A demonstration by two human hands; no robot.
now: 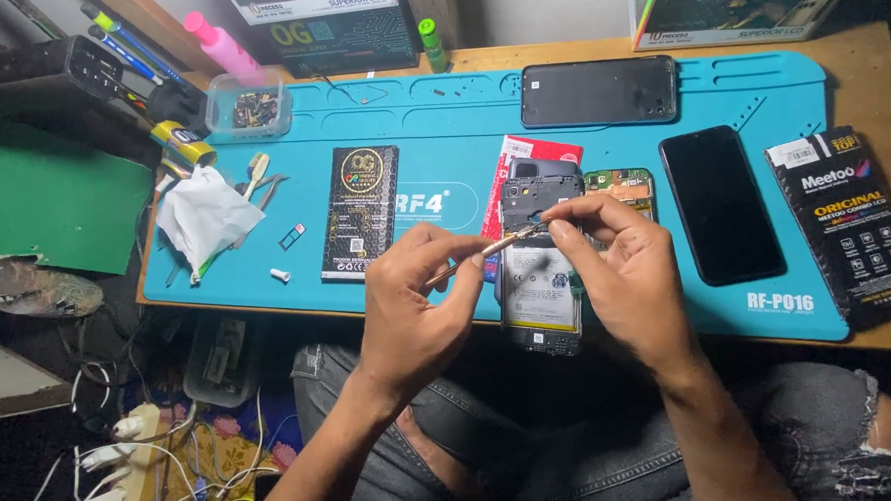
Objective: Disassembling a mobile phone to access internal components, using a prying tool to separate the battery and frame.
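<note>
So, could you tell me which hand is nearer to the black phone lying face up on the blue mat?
Right. The right hand sits just left of the black phone; the left hand, holding tweezers, is farther left.

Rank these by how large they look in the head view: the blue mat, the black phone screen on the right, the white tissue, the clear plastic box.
1. Blue mat, by far the largest.
2. Black phone screen.
3. White tissue.
4. Clear plastic box.
The tissue and box look close in size; the box lies farther from the camera, so their order is unsure.

Bright overhead light on blue mat [733, 88], dim edges, slight wide-angle warp, sharp focus.
</note>
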